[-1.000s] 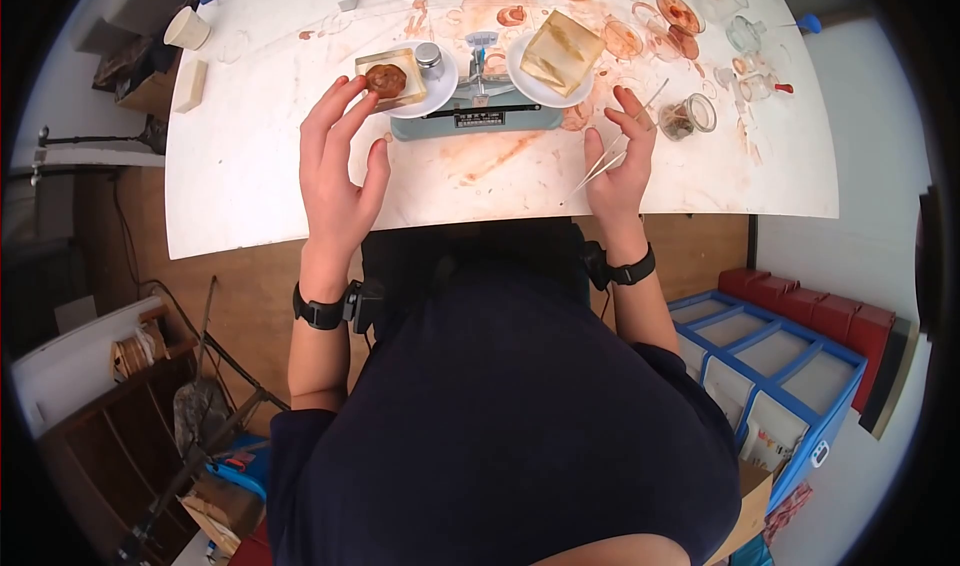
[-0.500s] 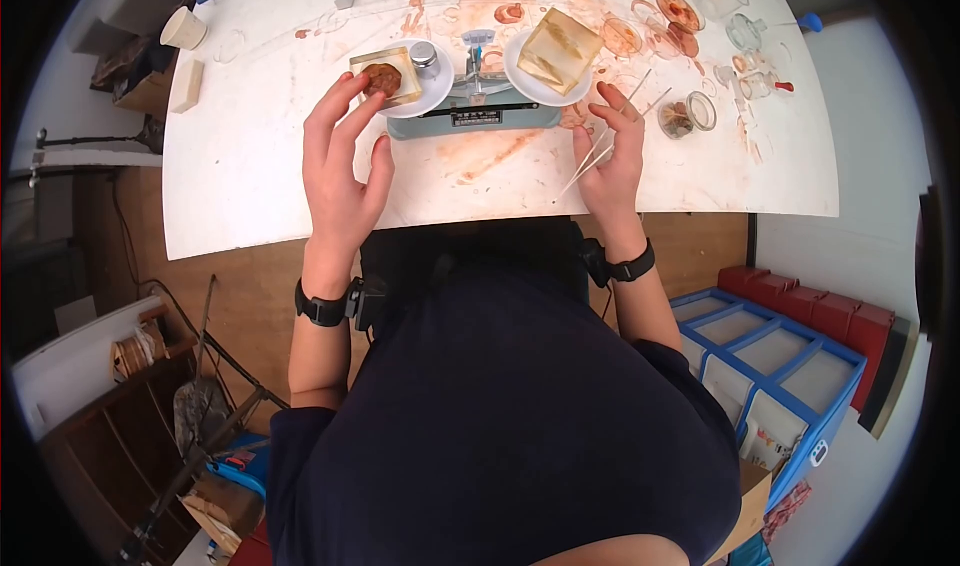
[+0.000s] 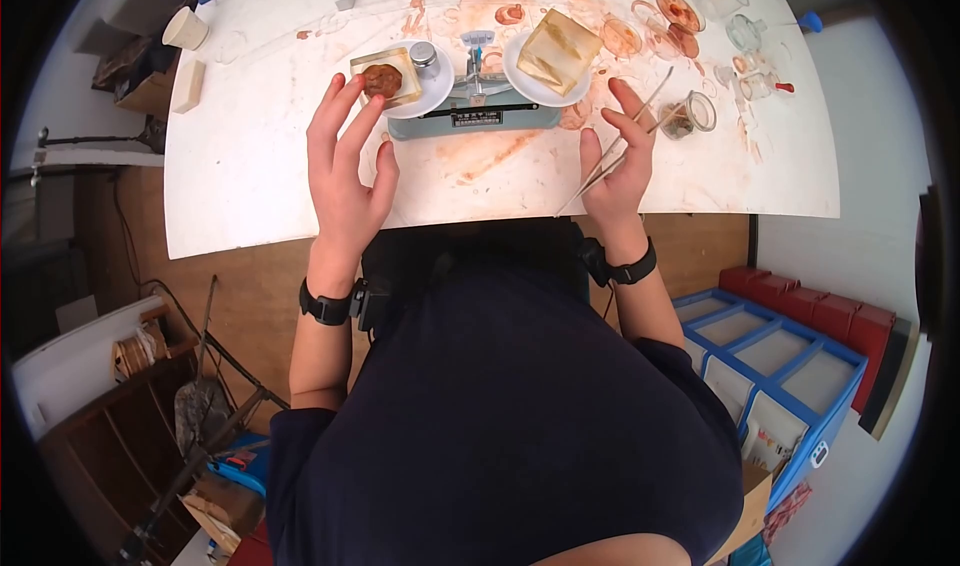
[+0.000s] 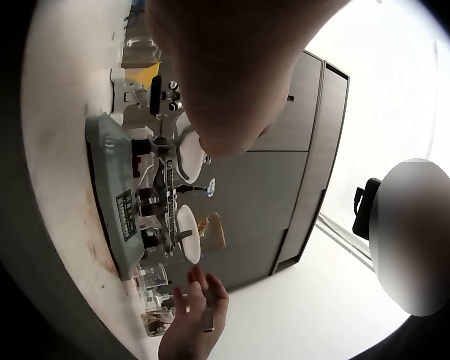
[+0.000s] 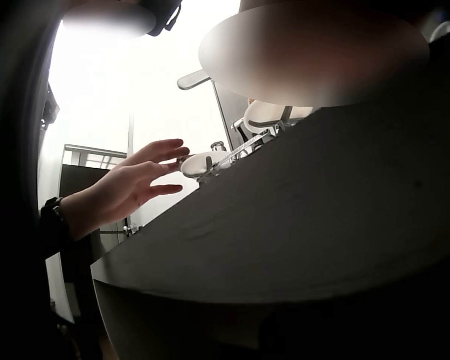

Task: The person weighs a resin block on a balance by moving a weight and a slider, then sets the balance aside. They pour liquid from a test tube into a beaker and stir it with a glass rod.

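Note:
My left hand [image 3: 350, 181] has its fingers stretched and spread beside the left pan [image 3: 437, 88] of a balance scale [image 3: 420, 126]. Its fingertips are right at a brown lump [image 3: 382, 81], which sits on a pale square [image 3: 410, 83] on that pan. A small silver weight [image 3: 424, 58] stands beside the lump. In my right hand [image 3: 620, 171] is a pair of long tweezers [image 3: 660, 86], tips pointing away from me. The right pan [image 3: 542, 94] bears a yellowish translucent square [image 3: 560, 54]. Across the balance, the left wrist view shows both pans raised above the base.
A glass jar [image 3: 703, 112] with dark contents lies right of my right hand. Several stained dishes [image 3: 680, 11] and glass vessels [image 3: 745, 34] stand at the back right. A paper cup [image 3: 186, 28] and a white block [image 3: 187, 86] are at the left edge of the stained table [image 3: 250, 186].
My right hand shifts left, then back right, and the tweezers turn and their tips spread within it. My left hand moves slightly right, staying by the brown lump.

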`<move>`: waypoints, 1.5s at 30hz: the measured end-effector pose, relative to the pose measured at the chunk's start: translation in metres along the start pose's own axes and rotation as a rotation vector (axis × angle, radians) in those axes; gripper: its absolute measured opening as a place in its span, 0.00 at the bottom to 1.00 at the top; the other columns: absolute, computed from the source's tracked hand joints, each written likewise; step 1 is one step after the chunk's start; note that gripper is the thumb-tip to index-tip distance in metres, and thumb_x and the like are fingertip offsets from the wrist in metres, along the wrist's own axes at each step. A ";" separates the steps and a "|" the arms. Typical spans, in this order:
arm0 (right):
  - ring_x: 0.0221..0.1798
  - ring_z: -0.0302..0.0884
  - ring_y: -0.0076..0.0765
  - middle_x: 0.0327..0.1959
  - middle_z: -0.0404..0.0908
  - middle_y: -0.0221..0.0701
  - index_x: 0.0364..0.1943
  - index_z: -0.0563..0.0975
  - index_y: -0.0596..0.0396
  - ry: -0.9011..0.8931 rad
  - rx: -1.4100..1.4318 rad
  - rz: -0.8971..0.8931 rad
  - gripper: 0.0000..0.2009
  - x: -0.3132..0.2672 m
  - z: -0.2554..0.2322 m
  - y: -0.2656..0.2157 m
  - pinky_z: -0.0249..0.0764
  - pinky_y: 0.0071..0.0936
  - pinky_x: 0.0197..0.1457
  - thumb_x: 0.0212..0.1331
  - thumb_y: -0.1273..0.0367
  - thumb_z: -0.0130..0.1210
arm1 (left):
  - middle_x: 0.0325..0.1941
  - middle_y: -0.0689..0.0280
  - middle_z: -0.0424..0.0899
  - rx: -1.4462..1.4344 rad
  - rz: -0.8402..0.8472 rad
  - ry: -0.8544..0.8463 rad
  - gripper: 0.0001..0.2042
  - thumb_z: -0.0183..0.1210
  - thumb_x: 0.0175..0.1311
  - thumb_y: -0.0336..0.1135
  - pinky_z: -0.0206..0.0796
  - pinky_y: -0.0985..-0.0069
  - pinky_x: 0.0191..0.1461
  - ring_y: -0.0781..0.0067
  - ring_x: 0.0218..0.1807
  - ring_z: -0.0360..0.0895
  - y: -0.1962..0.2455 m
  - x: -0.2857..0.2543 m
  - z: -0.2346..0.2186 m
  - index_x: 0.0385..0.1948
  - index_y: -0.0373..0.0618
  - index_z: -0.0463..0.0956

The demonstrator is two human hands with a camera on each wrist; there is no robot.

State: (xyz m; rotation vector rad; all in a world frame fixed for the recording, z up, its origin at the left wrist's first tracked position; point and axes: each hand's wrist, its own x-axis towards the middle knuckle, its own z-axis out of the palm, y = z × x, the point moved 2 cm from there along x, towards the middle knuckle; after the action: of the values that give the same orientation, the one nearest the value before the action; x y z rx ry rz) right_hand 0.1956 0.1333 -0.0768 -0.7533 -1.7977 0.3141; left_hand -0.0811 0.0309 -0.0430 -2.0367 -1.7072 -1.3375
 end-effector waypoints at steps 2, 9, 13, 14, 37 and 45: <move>0.72 0.67 0.57 0.65 0.74 0.49 0.50 0.74 0.54 0.023 0.063 -0.079 0.14 0.012 0.001 -0.012 0.63 0.48 0.72 0.61 0.74 0.62 | 0.70 0.53 0.68 0.007 0.005 0.027 0.29 0.57 0.59 0.18 0.63 0.58 0.74 0.49 0.75 0.64 0.000 -0.005 -0.002 0.65 0.43 0.67; 0.71 0.69 0.55 0.65 0.78 0.41 0.49 0.75 0.48 -0.105 0.037 -0.254 0.15 0.046 0.005 -0.034 0.55 0.55 0.75 0.59 0.71 0.65 | 0.70 0.51 0.67 -0.041 -0.222 0.077 0.29 0.53 0.62 0.18 0.68 0.60 0.68 0.55 0.71 0.67 -0.021 -0.052 0.001 0.68 0.39 0.63; 0.71 0.70 0.52 0.60 0.82 0.38 0.49 0.76 0.48 -0.134 -0.025 -0.223 0.14 0.049 0.006 -0.036 0.56 0.55 0.75 0.59 0.71 0.65 | 0.69 0.51 0.68 -0.028 -0.279 0.053 0.27 0.52 0.62 0.19 0.69 0.62 0.66 0.55 0.70 0.68 -0.029 -0.070 0.002 0.67 0.38 0.64; 0.71 0.70 0.52 0.60 0.82 0.38 0.49 0.76 0.48 -0.130 -0.032 -0.223 0.14 0.048 0.006 -0.035 0.56 0.55 0.75 0.59 0.71 0.65 | 0.69 0.51 0.69 -0.034 -0.283 0.062 0.27 0.52 0.62 0.19 0.69 0.62 0.66 0.55 0.70 0.68 -0.030 -0.070 0.002 0.66 0.38 0.64; 0.70 0.70 0.53 0.59 0.81 0.42 0.48 0.76 0.53 -0.016 -0.163 -0.218 0.14 0.055 -0.019 -0.022 0.61 0.52 0.73 0.59 0.74 0.64 | 0.66 0.51 0.73 -0.045 -0.309 0.084 0.26 0.52 0.62 0.18 0.70 0.64 0.63 0.56 0.67 0.71 -0.027 -0.072 0.005 0.64 0.36 0.66; 0.70 0.69 0.51 0.66 0.72 0.48 0.56 0.74 0.60 0.169 -0.408 0.263 0.21 0.032 -0.095 0.058 0.65 0.40 0.72 0.61 0.70 0.66 | 0.66 0.51 0.73 -0.052 -0.313 0.081 0.26 0.52 0.62 0.18 0.70 0.63 0.63 0.55 0.66 0.71 -0.027 -0.073 0.006 0.65 0.37 0.66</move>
State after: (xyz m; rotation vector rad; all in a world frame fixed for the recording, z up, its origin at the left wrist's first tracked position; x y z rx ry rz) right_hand 0.2964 0.1839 -0.0511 -1.2710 -1.6202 0.0489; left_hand -0.0965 -0.0077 -0.1088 -1.7651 -2.0363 -1.5455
